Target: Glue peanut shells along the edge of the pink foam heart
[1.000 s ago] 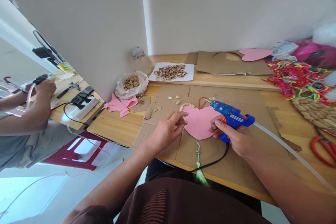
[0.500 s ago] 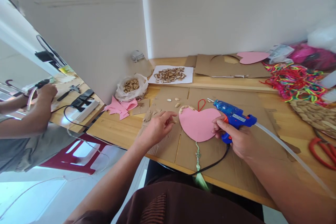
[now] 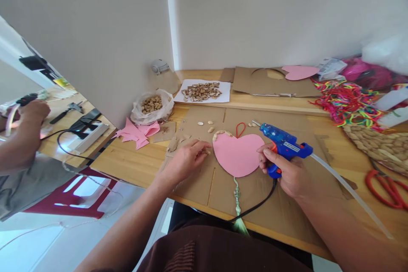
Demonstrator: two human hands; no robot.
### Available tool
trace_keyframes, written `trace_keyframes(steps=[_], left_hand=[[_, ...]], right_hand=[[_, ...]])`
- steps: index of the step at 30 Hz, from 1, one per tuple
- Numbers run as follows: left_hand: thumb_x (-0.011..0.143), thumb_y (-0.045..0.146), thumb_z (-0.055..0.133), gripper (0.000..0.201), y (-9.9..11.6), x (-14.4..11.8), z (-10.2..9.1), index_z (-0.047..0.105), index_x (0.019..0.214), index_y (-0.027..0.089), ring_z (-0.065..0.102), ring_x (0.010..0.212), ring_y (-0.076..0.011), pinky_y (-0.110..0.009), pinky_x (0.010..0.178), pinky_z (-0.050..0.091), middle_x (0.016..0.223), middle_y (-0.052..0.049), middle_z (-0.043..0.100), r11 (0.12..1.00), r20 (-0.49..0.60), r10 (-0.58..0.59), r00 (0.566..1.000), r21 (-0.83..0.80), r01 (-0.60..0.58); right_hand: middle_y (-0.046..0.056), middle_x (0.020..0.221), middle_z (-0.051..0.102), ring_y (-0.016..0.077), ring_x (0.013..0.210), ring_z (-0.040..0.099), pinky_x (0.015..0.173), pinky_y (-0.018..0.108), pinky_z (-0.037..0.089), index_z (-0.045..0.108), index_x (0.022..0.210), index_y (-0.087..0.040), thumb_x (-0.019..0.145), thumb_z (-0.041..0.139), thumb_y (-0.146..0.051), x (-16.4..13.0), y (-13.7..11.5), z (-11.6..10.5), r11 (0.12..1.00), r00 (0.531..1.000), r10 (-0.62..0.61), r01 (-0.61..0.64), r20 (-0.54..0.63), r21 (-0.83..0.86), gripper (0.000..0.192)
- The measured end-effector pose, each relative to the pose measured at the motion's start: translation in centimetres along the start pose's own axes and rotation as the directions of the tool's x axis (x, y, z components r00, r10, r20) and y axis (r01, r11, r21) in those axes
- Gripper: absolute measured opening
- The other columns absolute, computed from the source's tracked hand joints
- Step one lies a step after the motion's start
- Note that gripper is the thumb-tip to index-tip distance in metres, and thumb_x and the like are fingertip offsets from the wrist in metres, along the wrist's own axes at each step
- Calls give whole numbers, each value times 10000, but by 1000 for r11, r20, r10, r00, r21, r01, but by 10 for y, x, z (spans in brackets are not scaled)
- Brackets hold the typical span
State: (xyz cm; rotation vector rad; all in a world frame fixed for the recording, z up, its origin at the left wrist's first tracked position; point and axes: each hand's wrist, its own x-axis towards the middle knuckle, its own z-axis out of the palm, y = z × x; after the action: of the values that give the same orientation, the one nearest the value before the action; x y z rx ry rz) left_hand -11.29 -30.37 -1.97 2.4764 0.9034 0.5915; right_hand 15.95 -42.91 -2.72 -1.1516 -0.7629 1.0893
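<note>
My right hand (image 3: 288, 172) is wrapped round the handle of a blue hot glue gun (image 3: 282, 140), its nozzle pointing up and left above the cardboard. Beside it lies a pink paper heart (image 3: 237, 157) with a red cord loop (image 3: 240, 129) at the top and a pale green tassel (image 3: 237, 204) at the bottom. A few peanut shells (image 3: 219, 134) line the heart's upper left edge. Just left of the heart, my left hand (image 3: 188, 159) has its fingers pinched together, with a small tan peanut shell (image 3: 208, 151) at the fingertips, partly hidden.
Loose peanut shells (image 3: 211, 129) lie on the cardboard sheet (image 3: 210, 112). Behind are a bag of peanuts (image 3: 151, 104), shells on white paper (image 3: 207, 92) and another pink heart (image 3: 299, 72). Coloured cords (image 3: 347, 102) and red scissors (image 3: 384, 189) are at right. A co-worker's arm (image 3: 22, 131) shows left.
The view has turned slightly to the right. My left hand has turned a little, fingers more extended and lower beside the heart. The glue gun stays in my right hand.
</note>
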Motion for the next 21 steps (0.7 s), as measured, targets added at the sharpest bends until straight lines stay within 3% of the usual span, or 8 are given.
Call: trace_keyframes(steps=[5,13,18,21], left_hand=[[938,162,542,303,-1,3,-1,680,1191,256,665,878,-168,-299,871,514,1104,-52,709,1000,37,31,999,-5,-31],[950,167,531,224,4,6,-6,702,1079,235,673,980,-189,-319,885,528,1082,-40,726,999,94,25,995,31,-28],[890,130,607,309,9,11,-1,662,1173,241,670,826,-130,-256,765,532,982,-4,724,997,17,-61,998,-54,62],[877,118,636,334,19,19,1,629,1195,221,659,758,-99,-220,720,526,921,13,720,994,-31,-13,999,-106,9]], right_hand=[[-11,682,598,138,595,559,519,260,428,713,823,-225,809,777,-411,-1,-5,4,999,999,-32,32,-25,-7,197],[3,762,684,149,667,587,655,284,470,723,815,-234,807,791,-401,6,8,-6,994,988,-58,44,-142,-97,181],[19,790,692,169,729,601,691,297,470,730,820,-232,822,774,-425,7,9,-8,993,991,-70,58,-115,-105,199],[7,778,683,147,663,579,641,284,450,729,823,-240,818,783,-406,5,8,-7,994,991,-62,51,-118,-95,175]])
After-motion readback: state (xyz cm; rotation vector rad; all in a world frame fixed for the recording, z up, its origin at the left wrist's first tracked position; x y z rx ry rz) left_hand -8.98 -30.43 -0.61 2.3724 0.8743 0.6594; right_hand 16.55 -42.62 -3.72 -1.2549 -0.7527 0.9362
